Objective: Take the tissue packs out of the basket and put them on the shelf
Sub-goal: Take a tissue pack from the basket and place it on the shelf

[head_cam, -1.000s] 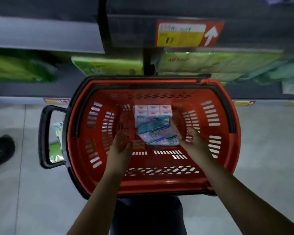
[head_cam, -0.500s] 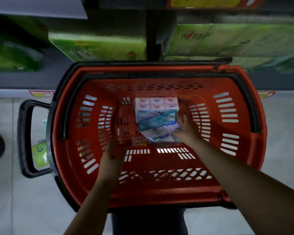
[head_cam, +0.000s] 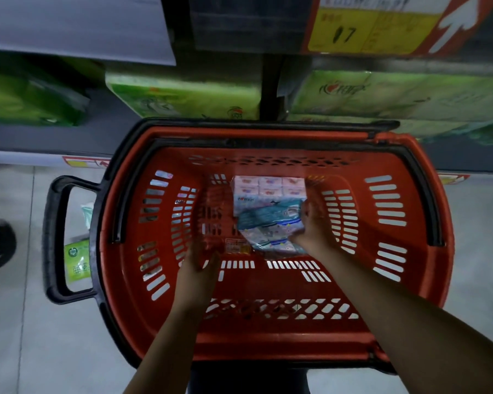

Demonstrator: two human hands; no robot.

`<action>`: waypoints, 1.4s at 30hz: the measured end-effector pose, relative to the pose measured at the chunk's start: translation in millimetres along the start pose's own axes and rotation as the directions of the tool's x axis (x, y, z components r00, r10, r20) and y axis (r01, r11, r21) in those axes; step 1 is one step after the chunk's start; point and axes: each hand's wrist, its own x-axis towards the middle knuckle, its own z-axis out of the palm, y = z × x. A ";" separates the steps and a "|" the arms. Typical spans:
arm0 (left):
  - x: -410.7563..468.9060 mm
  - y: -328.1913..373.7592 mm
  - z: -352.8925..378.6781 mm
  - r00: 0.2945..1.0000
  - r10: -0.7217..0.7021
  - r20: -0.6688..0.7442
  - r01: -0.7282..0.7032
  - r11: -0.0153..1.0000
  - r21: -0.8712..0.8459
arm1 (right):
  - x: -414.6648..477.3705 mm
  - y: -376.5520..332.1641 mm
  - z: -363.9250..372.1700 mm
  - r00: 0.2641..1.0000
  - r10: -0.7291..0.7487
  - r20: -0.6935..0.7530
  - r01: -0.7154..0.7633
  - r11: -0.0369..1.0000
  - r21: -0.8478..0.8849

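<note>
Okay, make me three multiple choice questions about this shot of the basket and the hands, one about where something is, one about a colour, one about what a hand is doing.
1. Where do the tissue packs lie?
A. on the floor
B. in the basket, toward its far end
C. on the shelf

2. What colour is the basket?
A. red
B. blue
C. green

3. What is the right hand doing?
A. gripping the basket's handle
B. hanging outside the basket
C. touching the teal-topped pack

Answers: B, the packs sit on the basket's floor near its far wall; A, its walls and rim are red; C, its fingers rest against that pack's right edge.

Bare basket (head_cam: pixel 268 336) floor left of packs (head_cam: pixel 268 211).
</note>
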 end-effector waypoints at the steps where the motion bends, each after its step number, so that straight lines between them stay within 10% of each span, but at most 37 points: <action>1: -1.0 -0.4 0.4 1.000 -0.003 0.002 0.003 1.000 0.006 | 0.2 -2.2 -1.4 1.000 0.003 0.012 -0.004 1.000 0.029; 22: -18.7 1.2 -7.2 1.000 -0.010 -0.010 0.009 0.997 -0.081 | -46.3 -22.7 -1.4 0.979 -0.091 0.184 0.093 0.996 0.000; 31: -44.1 21.9 -16.6 1.000 0.005 -0.014 -0.007 0.989 -0.150 | -81.4 -32.5 -45.3 0.997 -0.042 0.065 0.021 0.956 0.293; 42: -79.8 92.1 -55.4 0.999 0.046 -0.002 -0.044 0.940 -0.340 | -149.7 -88.8 -153.8 0.982 -0.158 0.106 0.027 0.666 0.745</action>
